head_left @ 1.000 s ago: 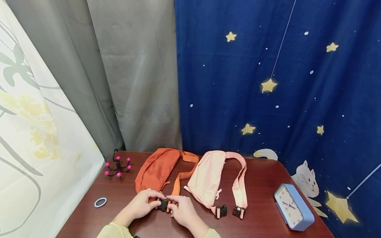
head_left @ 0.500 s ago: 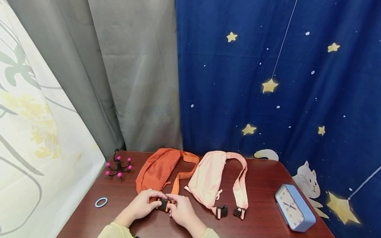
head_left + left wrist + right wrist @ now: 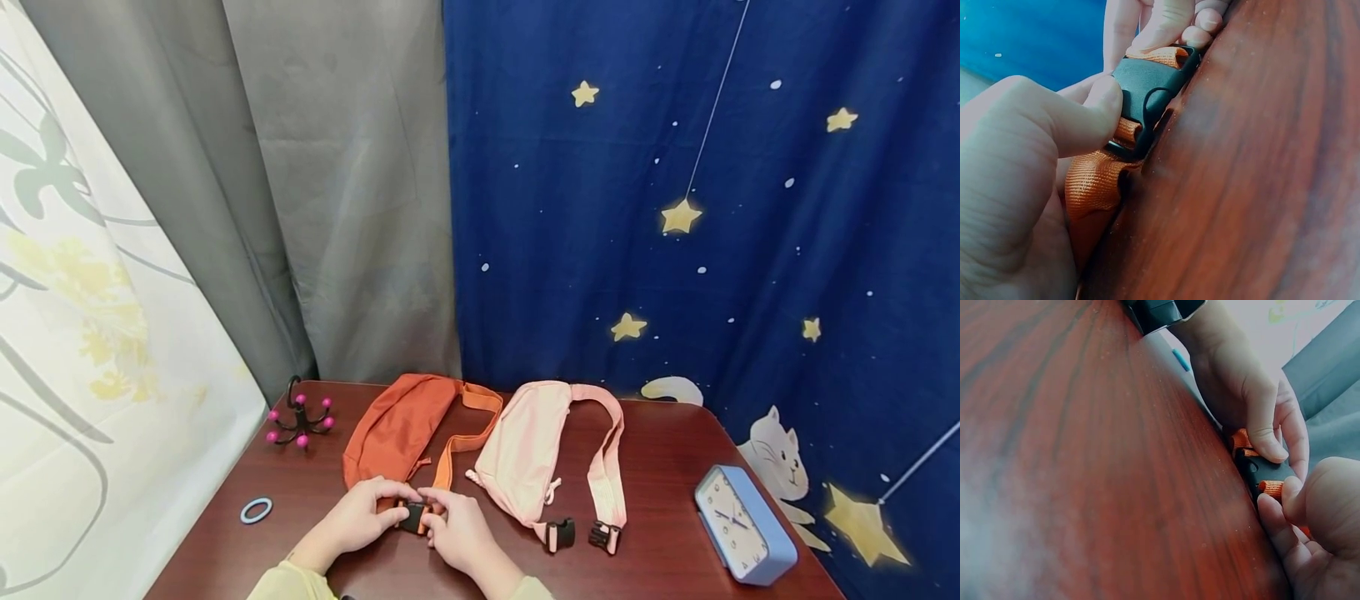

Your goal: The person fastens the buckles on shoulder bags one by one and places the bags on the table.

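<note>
Holding a black buckle [image 3: 413, 517] in both hands at the near side of the surface [image 3: 667, 467], just in front of the orange bag [image 3: 397, 425]. Pinching the left end between thumb and fingers of the left hand [image 3: 365, 515], with the thumb pressed on the broad face. Pinching the right end, by the strap loop, with thumb and fingers of the right hand [image 3: 463, 531]. Looks fastened in the left wrist view, threaded with orange strap [image 3: 444, 471] at both ends. Can't tell resting on the surface from held just above it. Also seeing, right of the orange bag, a pink bag [image 3: 525, 446] with a pink strap [image 3: 609, 475] curving forward, unfastened, with one buckle half [image 3: 559, 535] just beside the other half [image 3: 604, 537] but not joined. Showing further out: blue clock [image 3: 746, 525] at the right edge, light blue ring [image 3: 257, 510] left of the hands, black hook rack [image 3: 301, 423] with pink tips at back left. Backed by gray curtain [image 3: 360, 208] and starry blue curtain [image 3: 555, 233].
</note>
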`<state>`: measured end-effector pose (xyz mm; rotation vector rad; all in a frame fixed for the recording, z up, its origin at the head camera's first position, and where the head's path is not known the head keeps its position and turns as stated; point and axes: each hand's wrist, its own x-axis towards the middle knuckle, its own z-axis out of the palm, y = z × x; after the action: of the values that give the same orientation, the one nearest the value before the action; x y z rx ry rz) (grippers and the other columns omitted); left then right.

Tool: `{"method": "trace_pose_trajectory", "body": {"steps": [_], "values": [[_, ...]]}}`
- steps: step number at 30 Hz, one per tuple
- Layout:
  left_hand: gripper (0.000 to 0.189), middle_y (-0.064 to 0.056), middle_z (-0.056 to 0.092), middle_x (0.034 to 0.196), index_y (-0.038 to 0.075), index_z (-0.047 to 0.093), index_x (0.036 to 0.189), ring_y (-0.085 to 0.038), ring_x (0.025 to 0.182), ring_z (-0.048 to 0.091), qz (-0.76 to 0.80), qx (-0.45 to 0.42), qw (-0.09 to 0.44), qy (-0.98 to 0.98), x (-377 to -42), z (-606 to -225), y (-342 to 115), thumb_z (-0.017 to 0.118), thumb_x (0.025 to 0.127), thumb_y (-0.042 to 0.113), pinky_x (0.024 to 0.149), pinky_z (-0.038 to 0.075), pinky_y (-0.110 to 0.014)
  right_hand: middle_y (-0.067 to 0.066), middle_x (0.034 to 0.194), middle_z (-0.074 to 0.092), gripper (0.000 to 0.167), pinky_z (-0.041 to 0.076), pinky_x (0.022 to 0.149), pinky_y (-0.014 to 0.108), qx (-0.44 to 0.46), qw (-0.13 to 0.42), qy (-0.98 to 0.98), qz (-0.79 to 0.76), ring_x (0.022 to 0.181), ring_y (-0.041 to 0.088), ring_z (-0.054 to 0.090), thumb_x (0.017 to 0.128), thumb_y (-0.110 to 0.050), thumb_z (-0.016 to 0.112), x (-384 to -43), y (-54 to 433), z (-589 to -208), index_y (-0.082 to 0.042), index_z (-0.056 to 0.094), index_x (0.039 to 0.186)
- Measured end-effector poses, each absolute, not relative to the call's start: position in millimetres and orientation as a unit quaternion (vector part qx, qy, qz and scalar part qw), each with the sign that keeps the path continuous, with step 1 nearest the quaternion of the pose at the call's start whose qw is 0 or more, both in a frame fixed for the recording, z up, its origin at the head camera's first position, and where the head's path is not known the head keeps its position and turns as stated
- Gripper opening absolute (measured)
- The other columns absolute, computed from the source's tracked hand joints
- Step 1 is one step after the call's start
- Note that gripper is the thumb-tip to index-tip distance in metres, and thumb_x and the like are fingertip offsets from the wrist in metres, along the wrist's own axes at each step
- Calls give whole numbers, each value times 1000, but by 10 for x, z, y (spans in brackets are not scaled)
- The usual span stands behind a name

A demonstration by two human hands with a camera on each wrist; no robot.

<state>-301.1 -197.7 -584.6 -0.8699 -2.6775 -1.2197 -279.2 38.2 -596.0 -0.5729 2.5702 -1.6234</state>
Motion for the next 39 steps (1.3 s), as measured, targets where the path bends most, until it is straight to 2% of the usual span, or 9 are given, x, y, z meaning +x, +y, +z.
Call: {"method": "trace_pose_trajectory", "body": {"steps": [6, 13, 22, 26, 29, 35, 39], "values": [[16, 13, 82, 115, 33, 83, 114, -1, 99, 61, -397, -286, 40, -871, -3000, -5851, -1981, 81, 100, 26, 86, 51, -26, -9, 84, 68, 39, 56, 58, 20, -185, 23, 830, -526, 58, -1, 66, 102, -6, 74, -2783, 382, -5951, -16, 75, 140], [10, 14, 82, 111, 31, 83, 111, -1, 98, 64, -397, -298, 67, -866, -2972, -5871, -1953, 81, 101, 30, 85, 53, -28, -10, 85, 70, 37, 56, 60, 19, -193, 20, 828, -525, 59, -4, 65, 103, -8, 74, -2758, 393, -5943, -15, 75, 140], [5, 18, 80, 108, 37, 82, 107, 0, 95, 63, -397, -281, 69, -871, -2962, -5855, -1920, 79, 102, 37, 83, 52, -26, -6, 96, 74, 40, 58, 61, 19, -222, 31, 820, -526, 65, -1, 70, 106, -13, 73, -2751, 449, -5892, -10, 71, 145], [5, 18, 81, 107, 36, 82, 106, -2, 96, 64, -399, -277, 70, -871, -2958, -5841, -1910, 79, 102, 38, 83, 53, -27, 2, 111, 79, 38, 56, 66, 17, -250, -2, 840, -482, 71, -6, 66, 106, -19, 74, -2749, 474, -5828, -9, 72, 143], [6, 19, 80, 105, 36, 81, 107, 0, 97, 65, -394, -266, 66, -877, -2959, -5832, -1899, 78, 103, 40, 85, 55, -27, 4, 118, 78, 37, 54, 70, 16, -265, -32, 860, -435, 76, -9, 61, 106, -24, 73, -2749, 510, -5756, -9, 73, 141], [14, 20, 76, 98, 29, 81, 110, 5, 92, 66, -386, -253, 64, -885, -2960, -5748, -1839, 76, 105, 41, 82, 56, -24, 0, 115, 78, 35, 52, 72, 17, -274, -61, 879, -386, 78, -8, 59, 107, -29, 72, -2767, 675, -5604, -14, 75, 138], [15, 21, 73, 96, 24, 81, 112, 2, 90, 65, -365, -268, 103, -885, -2937, -5674, -1739, 77, 104, 36, 81, 57, -27, 3, 114, 79, 32, 53, 73, 18, -285, -86, 881, -369, 78, -7, 60, 106, -26, 74, -2784, 873, -5511, -13, 76, 136]]}}
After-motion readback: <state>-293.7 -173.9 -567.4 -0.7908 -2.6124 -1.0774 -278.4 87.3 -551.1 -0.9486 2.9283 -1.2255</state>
